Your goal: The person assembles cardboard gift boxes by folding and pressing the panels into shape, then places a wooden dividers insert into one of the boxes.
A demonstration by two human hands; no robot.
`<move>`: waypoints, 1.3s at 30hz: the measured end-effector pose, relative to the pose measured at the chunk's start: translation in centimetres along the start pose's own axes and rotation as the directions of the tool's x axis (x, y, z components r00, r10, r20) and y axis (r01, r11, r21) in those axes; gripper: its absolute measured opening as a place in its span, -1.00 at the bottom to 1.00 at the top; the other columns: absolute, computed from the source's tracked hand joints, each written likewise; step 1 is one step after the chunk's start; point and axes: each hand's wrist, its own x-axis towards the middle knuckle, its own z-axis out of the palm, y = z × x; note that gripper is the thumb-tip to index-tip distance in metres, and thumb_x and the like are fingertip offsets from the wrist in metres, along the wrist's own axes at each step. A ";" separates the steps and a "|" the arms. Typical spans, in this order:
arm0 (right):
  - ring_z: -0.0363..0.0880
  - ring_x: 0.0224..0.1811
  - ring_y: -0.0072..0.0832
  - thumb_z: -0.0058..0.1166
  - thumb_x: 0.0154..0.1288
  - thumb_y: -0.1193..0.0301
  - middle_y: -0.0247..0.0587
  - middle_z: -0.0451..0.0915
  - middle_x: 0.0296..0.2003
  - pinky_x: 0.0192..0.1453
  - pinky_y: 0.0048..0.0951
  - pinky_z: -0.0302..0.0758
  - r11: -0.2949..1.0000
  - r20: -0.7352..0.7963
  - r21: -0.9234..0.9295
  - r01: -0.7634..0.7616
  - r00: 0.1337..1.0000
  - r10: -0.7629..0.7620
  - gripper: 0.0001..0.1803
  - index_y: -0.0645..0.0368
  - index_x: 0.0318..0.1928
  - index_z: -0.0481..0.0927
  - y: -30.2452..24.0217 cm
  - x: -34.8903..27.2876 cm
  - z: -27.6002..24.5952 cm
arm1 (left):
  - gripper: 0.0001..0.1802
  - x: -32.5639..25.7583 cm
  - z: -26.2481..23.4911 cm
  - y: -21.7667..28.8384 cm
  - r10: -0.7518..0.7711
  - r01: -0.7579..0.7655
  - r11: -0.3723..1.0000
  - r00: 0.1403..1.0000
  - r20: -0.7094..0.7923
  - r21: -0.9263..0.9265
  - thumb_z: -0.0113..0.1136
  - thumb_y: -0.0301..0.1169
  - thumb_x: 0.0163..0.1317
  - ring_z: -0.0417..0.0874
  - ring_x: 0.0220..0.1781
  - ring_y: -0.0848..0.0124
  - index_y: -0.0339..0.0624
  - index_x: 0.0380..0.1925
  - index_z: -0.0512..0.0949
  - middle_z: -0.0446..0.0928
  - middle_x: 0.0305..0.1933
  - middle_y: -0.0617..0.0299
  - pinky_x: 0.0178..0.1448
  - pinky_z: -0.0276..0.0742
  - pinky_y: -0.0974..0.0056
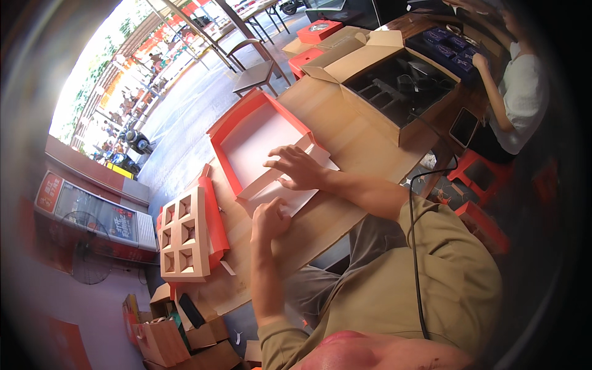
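The red carton (226, 161) lies mid-table (348, 132) — likely light, stiff card, easily creased; best held by its side walls. Right hand's (300, 169) fingers spread apart at the near flap (261, 184); left hand (269, 220) curled — grip unclear.

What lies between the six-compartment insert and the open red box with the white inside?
In the head view, a red cardboard piece beside the insert, then a stretch of wooden tabletop up to the open red box.
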 end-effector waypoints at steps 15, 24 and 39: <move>-0.18 0.73 0.06 0.33 0.25 -0.06 0.11 -0.02 0.64 0.75 0.24 -0.28 0.968 0.293 -0.236 -0.090 0.943 0.159 0.08 -0.10 0.66 0.07 0.5 -2.0 2.3 | -0.89 2.1 0.9 -0.6 -0.107 0.127 0.992 0.897 -0.429 0.017 0.30 -0.41 0.37 0.68 -0.51 0.18 -0.19 -0.20 0.71 0.60 -0.55 0.10 -0.30 0.61 0.11; -0.17 0.74 0.00 0.32 0.21 -0.11 0.07 0.05 0.64 0.76 0.18 -0.28 0.974 0.250 -0.211 -0.081 0.959 0.134 0.22 0.13 0.68 -0.05 0.7 -2.2 3.0 | -0.52 6.2 3.5 -1.9 0.218 0.016 0.945 0.711 -0.668 0.325 0.31 -0.39 0.28 0.47 0.37 -0.09 -0.15 0.22 0.54 0.40 0.36 -0.10 0.45 0.37 -0.14; 0.22 0.55 -0.09 0.44 0.08 0.17 -0.09 0.37 0.37 0.58 0.17 0.09 0.990 -0.024 -0.080 -0.114 0.993 0.112 -0.06 -0.03 0.49 0.35 0.8 -1.4 1.5 | -0.37 5.2 3.3 -2.6 -0.040 0.033 0.999 0.875 -0.482 -0.023 0.26 -0.38 0.25 0.80 -0.35 0.11 0.04 0.37 0.47 0.76 -0.35 0.18 -0.19 0.71 0.02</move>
